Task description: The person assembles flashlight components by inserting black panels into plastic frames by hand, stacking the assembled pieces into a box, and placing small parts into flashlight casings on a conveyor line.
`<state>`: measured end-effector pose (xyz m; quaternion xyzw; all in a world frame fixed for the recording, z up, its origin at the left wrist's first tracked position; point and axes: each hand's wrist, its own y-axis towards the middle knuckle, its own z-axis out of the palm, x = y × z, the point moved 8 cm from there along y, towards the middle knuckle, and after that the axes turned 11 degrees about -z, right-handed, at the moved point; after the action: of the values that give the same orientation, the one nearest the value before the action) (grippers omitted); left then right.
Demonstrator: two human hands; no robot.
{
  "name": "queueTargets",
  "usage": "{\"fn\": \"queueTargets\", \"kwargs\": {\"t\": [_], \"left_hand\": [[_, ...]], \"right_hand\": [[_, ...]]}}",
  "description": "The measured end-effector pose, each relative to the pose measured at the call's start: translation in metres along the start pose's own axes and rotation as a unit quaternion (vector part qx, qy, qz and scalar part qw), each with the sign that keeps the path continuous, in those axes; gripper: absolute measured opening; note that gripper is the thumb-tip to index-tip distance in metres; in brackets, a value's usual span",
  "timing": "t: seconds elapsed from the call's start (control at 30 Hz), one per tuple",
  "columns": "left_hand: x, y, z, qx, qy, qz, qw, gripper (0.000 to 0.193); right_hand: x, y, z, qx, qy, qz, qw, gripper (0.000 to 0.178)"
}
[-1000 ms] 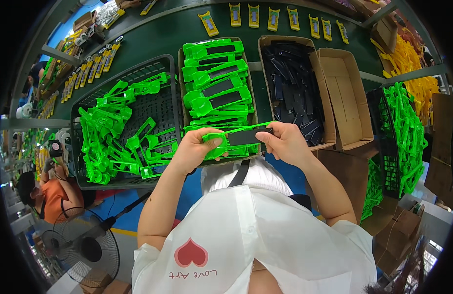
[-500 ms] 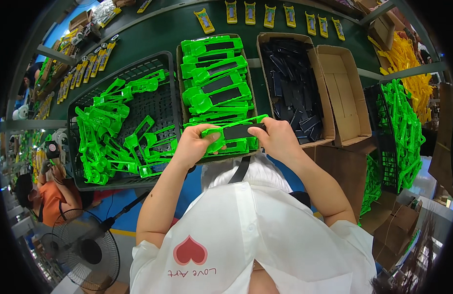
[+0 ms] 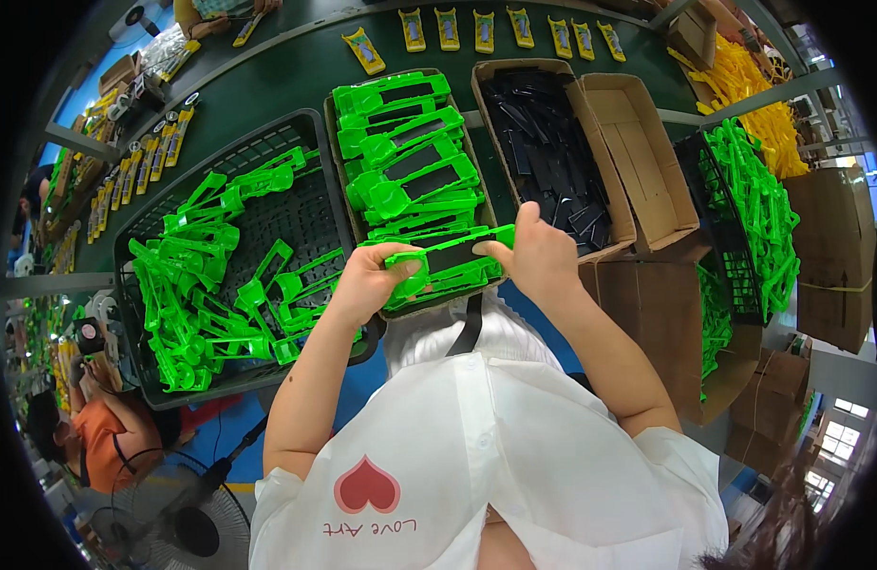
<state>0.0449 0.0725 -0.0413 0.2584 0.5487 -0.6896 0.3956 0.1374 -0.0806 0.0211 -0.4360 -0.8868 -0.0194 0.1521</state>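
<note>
Between my two hands is a bright green plastic frame (image 3: 500, 235) with a flat black strip (image 3: 450, 256) lying in its long opening. My left hand (image 3: 370, 281) grips its rounded cup end. My right hand (image 3: 543, 255) holds the other end, thumb on the black strip and fingers partly hidden behind. The frame is above the near end of a cardboard box (image 3: 485, 176), which holds a stack of green frames (image 3: 424, 180) fitted with black strips. Right of it, another cardboard box (image 3: 617, 214) holds loose black strips (image 3: 552, 142).
A black plastic crate (image 3: 313, 128) with loose green frames stands at the left. Several yellow pieces (image 3: 484, 31) line the green table's far side. Another crate (image 3: 721, 204) of green parts is at the right. A fan (image 3: 187, 522) and a person in orange (image 3: 111, 446) are at lower left.
The view has shifted, so the boxes sit slightly further left. Both hands still grip the green frame; my right hand's fingers have moved and its thumb has slid along the black strip.
</note>
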Motion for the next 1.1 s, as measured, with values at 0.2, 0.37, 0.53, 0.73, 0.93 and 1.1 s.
{"fn": "queueTargets", "kwargs": {"t": [0.2,0.37,0.53,0.73,0.93,1.1], "left_hand": [[-0.005,0.003,0.005,0.026,0.005,-0.016,1.0,0.013],[-0.038,0.0,0.013,-0.087,0.331,0.079,0.936,0.018],[-0.071,-0.006,0.039,-0.177,0.545,0.096,0.814,0.02],[-0.079,0.008,0.064,-0.227,0.527,0.056,0.817,0.017],[-0.038,0.015,0.086,-0.319,0.525,0.044,0.788,0.007],[-0.058,0.006,0.07,-0.388,0.584,0.02,0.713,0.012]], "right_hand": [[-0.022,-0.01,0.024,0.036,0.325,0.05,0.944,0.032],[-0.024,-0.006,0.027,-0.028,0.324,0.019,0.945,0.036],[-0.021,0.007,0.014,0.037,0.384,-0.064,0.92,0.04],[-0.018,0.031,0.001,0.08,0.408,-0.207,0.886,0.038],[-0.038,0.017,0.049,0.203,0.476,-0.248,0.819,0.045],[-0.021,0.04,0.056,0.153,0.401,-0.334,0.839,0.036]]}}
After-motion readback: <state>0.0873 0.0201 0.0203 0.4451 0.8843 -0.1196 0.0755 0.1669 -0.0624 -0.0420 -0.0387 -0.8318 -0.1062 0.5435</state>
